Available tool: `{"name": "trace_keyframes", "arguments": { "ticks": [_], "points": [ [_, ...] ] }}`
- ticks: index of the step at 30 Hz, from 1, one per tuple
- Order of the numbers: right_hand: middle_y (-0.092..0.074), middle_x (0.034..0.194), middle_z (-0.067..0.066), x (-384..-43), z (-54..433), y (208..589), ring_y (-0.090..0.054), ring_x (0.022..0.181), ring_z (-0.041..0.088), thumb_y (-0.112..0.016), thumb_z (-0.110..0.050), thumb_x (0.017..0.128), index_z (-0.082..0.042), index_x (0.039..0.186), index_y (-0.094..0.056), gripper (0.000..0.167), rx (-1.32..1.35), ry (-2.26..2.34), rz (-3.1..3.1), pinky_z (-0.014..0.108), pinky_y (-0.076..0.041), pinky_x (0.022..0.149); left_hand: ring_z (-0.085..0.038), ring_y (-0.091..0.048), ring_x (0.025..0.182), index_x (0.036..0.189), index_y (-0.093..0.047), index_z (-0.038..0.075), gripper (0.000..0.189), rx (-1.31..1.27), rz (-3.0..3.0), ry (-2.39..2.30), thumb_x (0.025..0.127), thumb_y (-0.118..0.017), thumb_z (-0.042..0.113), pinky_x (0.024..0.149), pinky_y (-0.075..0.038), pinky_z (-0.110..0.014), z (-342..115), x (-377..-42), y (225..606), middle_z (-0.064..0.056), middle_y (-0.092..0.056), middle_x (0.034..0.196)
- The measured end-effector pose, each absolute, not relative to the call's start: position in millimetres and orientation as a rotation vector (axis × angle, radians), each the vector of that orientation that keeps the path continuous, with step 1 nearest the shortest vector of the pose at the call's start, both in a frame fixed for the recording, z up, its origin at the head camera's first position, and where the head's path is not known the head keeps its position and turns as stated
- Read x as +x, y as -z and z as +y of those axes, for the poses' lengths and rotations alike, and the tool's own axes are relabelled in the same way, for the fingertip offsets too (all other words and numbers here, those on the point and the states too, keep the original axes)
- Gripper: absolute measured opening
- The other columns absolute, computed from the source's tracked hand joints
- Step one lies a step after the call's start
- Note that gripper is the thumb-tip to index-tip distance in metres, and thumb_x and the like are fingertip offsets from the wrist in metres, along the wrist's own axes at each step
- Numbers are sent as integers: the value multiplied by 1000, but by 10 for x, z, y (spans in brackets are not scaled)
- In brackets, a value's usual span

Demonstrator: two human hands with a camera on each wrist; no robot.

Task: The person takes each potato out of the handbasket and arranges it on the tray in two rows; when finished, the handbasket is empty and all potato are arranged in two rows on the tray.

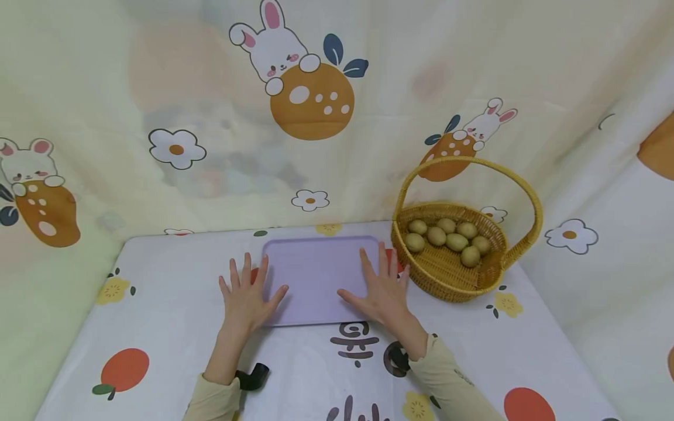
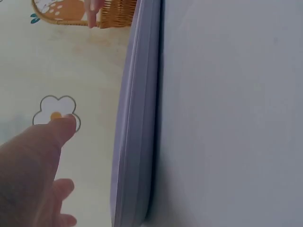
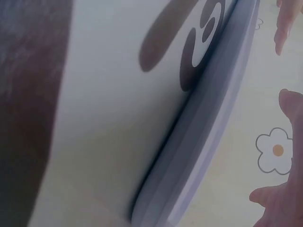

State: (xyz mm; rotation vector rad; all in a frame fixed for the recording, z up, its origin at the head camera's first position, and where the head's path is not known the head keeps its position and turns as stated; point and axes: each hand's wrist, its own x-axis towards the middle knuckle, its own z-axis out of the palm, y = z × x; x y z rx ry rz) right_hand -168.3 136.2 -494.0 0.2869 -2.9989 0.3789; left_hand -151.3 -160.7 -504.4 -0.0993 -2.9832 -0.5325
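Note:
A shallow lilac tray (image 1: 316,280) lies on the table, with nothing on it. My left hand (image 1: 245,304), fingers straight and spread, is at the tray's left front corner in the head view. On the tray's right side my right hand (image 1: 385,295) is spread in the same way, holding nothing. Whether either palm touches the tray cannot be made out. The left wrist view shows the tray's side wall (image 2: 135,123) beside the left thumb (image 2: 40,144). In the right wrist view, the tray wall (image 3: 199,127) runs near the right-hand fingers (image 3: 279,203).
Right of the tray, close to my right hand, stands a woven basket (image 1: 447,290) with a tall arched handle. Several small yellow-brown potatoes (image 1: 456,242) lie inside, mostly toward its back. A printed cloth (image 1: 174,351) covers the table, and a patterned curtain (image 1: 237,193) rises behind.

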Motion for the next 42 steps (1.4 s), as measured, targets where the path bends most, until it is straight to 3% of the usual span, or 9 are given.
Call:
{"name": "trace_keyframes", "arguments": {
  "ticks": [7, 15, 19, 23, 28, 32, 35, 42],
  "points": [
    [-6, 162, 24, -1653, 1396, 4960, -8, 145, 50, -60, -73, 77, -17, 157, -28, 102, 297, -412, -2972, 76, -9, 105, -50, -5, 145, 156, -30, 16, 82, -132, -2927, 548, 90, -56, 59, 109, -7, -70, -1655, -1527, 5078, -23, -17, 160],
    [-10, 161, 25, -1657, 1427, 5008, -11, 144, 51, -61, -67, 82, -15, 155, -33, 94, 298, -426, -2945, 76, -11, 105, -55, -21, 139, 148, -44, 11, 72, -204, -2821, 520, 86, -67, 38, 105, -20, -72, -1703, -1533, 5152, -27, -32, 152],
    [-14, 159, 26, -1655, 1436, 5011, -14, 143, 52, -63, -59, 84, -12, 153, -37, 88, 308, -468, -2912, 75, -13, 105, -53, -37, 132, 144, -49, 6, 70, -236, -2755, 556, 83, -74, 28, 100, -34, -68, -1728, -1553, 5180, -29, -43, 145],
    [-18, 157, 29, -1662, 1459, 5011, -18, 141, 53, -66, -50, 86, -8, 151, -39, 81, 319, -506, -2869, 74, -16, 105, -46, -54, 119, 139, -54, 1, 67, -221, -2692, 732, 79, -78, 16, 85, -49, -61, -1741, -1575, 5177, -26, -56, 133],
    [-23, 155, 31, -1690, 1498, 5003, -22, 140, 54, -67, -43, 87, -6, 150, -40, 78, 318, -520, -2842, 72, -21, 105, -38, -61, 102, 139, -52, -2, 66, -170, -2680, 955, 79, -77, 9, 83, -49, -53, -1752, -1597, 5178, -25, -63, 117],
    [-25, 153, 32, -1704, 1526, 4984, -25, 138, 54, -68, -39, 87, -5, 148, -41, 75, 324, -572, -2815, 71, -23, 105, -37, -62, 99, 138, -51, -7, 66, -175, -2654, 1040, 79, -76, 6, 87, -48, -52, -1771, -1610, 5200, -26, -65, 112],
    [-25, 153, 32, -1711, 1541, 4970, -26, 137, 54, -69, -35, 87, -3, 148, -42, 74, 336, -620, -2795, 70, -25, 105, -40, -63, 104, 138, -50, -9, 66, -181, -2636, 1079, 79, -76, 5, 92, -47, -53, -1785, -1621, 5211, -28, -64, 115],
    [-28, 151, 33, -1738, 1576, 4945, -30, 137, 52, -69, -30, 87, -1, 146, -42, 71, 384, -694, -2762, 66, -29, 105, -34, -66, 87, 135, -53, -10, 62, -105, -2600, 1172, 77, -73, -4, 81, -52, -48, -1787, -1638, 5241, -24, -66, 108]
  ]
}}
